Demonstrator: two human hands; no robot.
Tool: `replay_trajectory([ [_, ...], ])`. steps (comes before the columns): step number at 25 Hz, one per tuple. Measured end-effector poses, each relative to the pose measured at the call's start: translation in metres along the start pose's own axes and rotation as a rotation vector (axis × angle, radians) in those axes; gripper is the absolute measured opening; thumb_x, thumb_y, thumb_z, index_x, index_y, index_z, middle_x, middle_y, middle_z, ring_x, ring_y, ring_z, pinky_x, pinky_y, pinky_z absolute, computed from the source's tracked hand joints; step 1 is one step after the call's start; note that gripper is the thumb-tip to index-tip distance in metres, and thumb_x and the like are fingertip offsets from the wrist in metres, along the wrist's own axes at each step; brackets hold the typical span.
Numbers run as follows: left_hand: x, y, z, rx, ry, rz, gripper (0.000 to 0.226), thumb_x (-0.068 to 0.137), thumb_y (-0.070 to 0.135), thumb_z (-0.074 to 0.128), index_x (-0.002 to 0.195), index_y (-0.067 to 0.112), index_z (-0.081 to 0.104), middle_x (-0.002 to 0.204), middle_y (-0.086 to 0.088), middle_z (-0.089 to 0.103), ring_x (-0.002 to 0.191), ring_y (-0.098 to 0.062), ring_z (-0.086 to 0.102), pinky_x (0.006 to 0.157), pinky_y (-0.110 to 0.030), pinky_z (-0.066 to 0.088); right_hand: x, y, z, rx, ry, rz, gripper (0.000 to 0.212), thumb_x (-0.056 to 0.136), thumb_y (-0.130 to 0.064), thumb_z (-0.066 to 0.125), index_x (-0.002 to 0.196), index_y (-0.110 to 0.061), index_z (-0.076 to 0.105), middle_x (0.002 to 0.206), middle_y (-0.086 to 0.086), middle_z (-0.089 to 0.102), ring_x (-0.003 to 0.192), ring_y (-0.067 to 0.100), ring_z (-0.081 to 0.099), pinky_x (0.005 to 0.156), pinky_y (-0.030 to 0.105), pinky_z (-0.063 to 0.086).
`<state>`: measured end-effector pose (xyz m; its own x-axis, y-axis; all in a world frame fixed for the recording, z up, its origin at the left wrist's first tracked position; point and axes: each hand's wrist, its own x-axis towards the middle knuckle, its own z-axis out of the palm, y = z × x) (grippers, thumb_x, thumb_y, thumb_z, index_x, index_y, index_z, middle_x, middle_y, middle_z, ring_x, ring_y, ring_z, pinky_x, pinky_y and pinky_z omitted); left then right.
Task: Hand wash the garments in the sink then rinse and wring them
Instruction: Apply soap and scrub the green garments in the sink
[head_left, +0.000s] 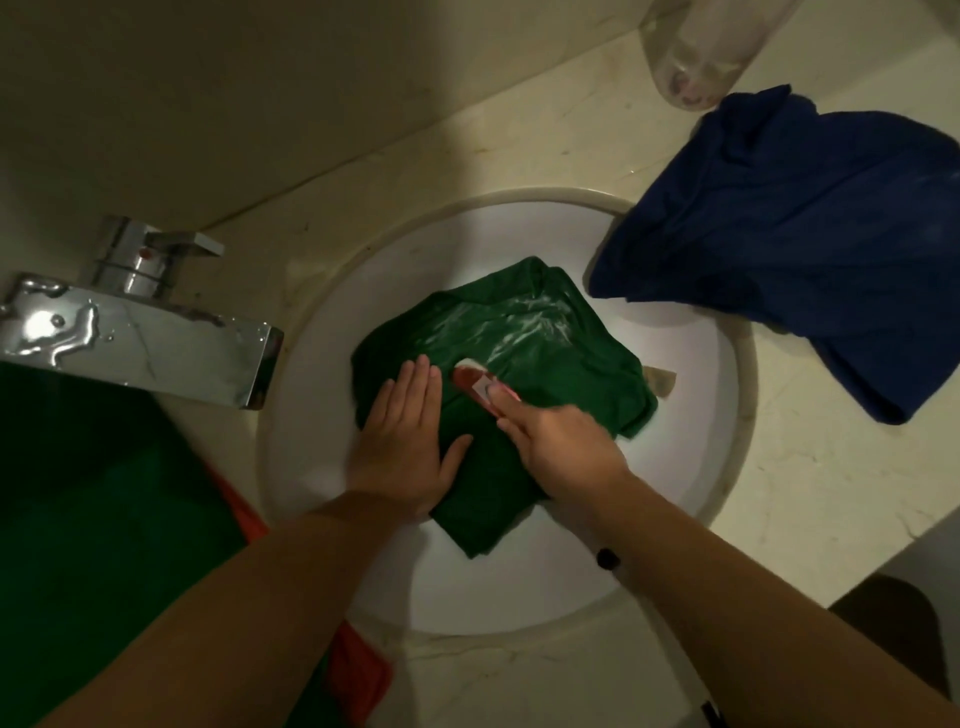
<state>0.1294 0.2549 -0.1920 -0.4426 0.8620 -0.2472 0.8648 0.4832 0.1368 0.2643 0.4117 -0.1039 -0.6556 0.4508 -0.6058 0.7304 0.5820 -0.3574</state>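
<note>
Head view: at frame centre the green garment (571, 379) lies in the sink (701, 452), pinned by the flat, straight-fingered left hand (400, 436); the right hand (561, 447) grips a red soap bar (470, 384) (possibly a brush). Short, firm strokes away from the pinning palm should spread suds evenly.

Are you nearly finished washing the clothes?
Not nearly. Done: the green garment lies in the sink with white suds on it. In hand: the left hand presses it flat while the right hand holds a red-and-white piece, probably soap, against it. Left: rinsing and wringing; no water runs from the tap, and the blue garment waits on the counter.
</note>
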Motion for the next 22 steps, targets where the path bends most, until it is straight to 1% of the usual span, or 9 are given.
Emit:
replay_trajectory([
  [2,0.001,0.0,0.001,0.001,0.0,0.0,0.087,0.1,0.065,0.021,0.159,0.001,0.021,0.167,-0.017,0.019,0.155,-0.03,0.016,0.126,-0.045,0.014,0.012,0.021,-0.015,0.07,0.032,0.167,0.041,0.108,-0.058,0.029,0.145,-0.049,0.044,0.098,0.013,0.068,0.089,0.031,0.067,0.09,0.046,0.056],
  [4,0.0,0.0,0.001,0.003,0.002,0.005,0.087,0.1,0.064,0.025,0.16,0.002,0.019,0.168,-0.016,0.017,0.156,-0.029,0.014,0.126,-0.045,0.013,0.024,0.039,-0.039,0.211,0.229,0.331,0.042,0.108,-0.056,0.037,0.145,-0.046,0.052,0.111,0.014,0.072,0.1,0.035,0.067,0.098,0.047,0.052],
  [6,0.001,0.0,0.001,-0.001,0.004,0.006,0.087,0.099,0.064,0.026,0.16,0.002,0.019,0.168,-0.016,0.017,0.156,-0.029,0.013,0.126,-0.045,0.013,0.028,0.028,-0.039,0.236,0.281,0.267,0.041,0.108,-0.049,0.043,0.148,-0.047,0.048,0.115,0.013,0.072,0.102,0.034,0.068,0.098,0.047,0.053],
  [9,0.0,-0.001,0.002,-0.01,-0.001,0.004,0.087,0.099,0.064,0.024,0.159,0.001,0.023,0.167,-0.017,0.02,0.155,-0.029,0.017,0.126,-0.044,0.015,0.021,-0.009,-0.009,0.079,0.039,-0.061,0.042,0.109,-0.049,0.039,0.151,-0.056,0.037,0.1,0.012,0.071,0.087,0.03,0.069,0.086,0.047,0.059],
  [10,0.0,0.0,0.002,-0.007,0.0,0.003,0.087,0.099,0.064,0.023,0.159,0.001,0.023,0.167,-0.017,0.02,0.155,-0.029,0.017,0.126,-0.044,0.014,0.021,-0.007,-0.008,0.006,-0.007,-0.085,0.043,0.11,-0.048,0.037,0.152,-0.057,0.034,0.096,0.012,0.07,0.085,0.03,0.069,0.084,0.047,0.059],
  [14,0.0,0.001,-0.002,0.003,-0.015,0.003,0.087,0.099,0.065,0.02,0.161,0.005,0.015,0.169,-0.013,0.013,0.157,-0.026,0.008,0.127,-0.043,0.01,0.04,0.038,-0.044,0.151,0.268,0.242,0.043,0.11,-0.05,0.036,0.153,-0.053,0.038,0.112,0.016,0.07,0.103,0.038,0.065,0.095,0.049,0.053],
  [15,0.001,0.001,-0.002,0.006,-0.018,0.001,0.086,0.099,0.065,0.021,0.161,0.005,0.014,0.169,-0.013,0.012,0.157,-0.026,0.008,0.127,-0.042,0.008,0.041,0.037,-0.043,0.182,0.314,0.235,0.044,0.109,-0.05,0.038,0.153,-0.051,0.039,0.115,0.017,0.07,0.104,0.039,0.065,0.096,0.049,0.053],
  [19,0.0,0.002,-0.004,0.019,-0.018,-0.014,0.086,0.099,0.063,0.021,0.16,0.003,0.018,0.168,-0.015,0.017,0.156,-0.027,0.012,0.126,-0.042,0.011,0.032,0.007,-0.011,-0.007,0.024,-0.122,0.043,0.108,-0.053,0.035,0.151,-0.058,0.03,0.1,0.013,0.07,0.087,0.032,0.067,0.085,0.047,0.058],
  [22,0.0,0.002,-0.004,0.024,-0.051,-0.004,0.087,0.099,0.065,0.017,0.162,0.005,0.011,0.17,-0.013,0.008,0.157,-0.026,0.005,0.127,-0.042,0.008,0.045,0.035,-0.043,0.052,0.131,0.187,0.045,0.108,-0.058,0.029,0.151,-0.052,0.04,0.101,0.013,0.064,0.093,0.034,0.063,0.091,0.049,0.054],
])
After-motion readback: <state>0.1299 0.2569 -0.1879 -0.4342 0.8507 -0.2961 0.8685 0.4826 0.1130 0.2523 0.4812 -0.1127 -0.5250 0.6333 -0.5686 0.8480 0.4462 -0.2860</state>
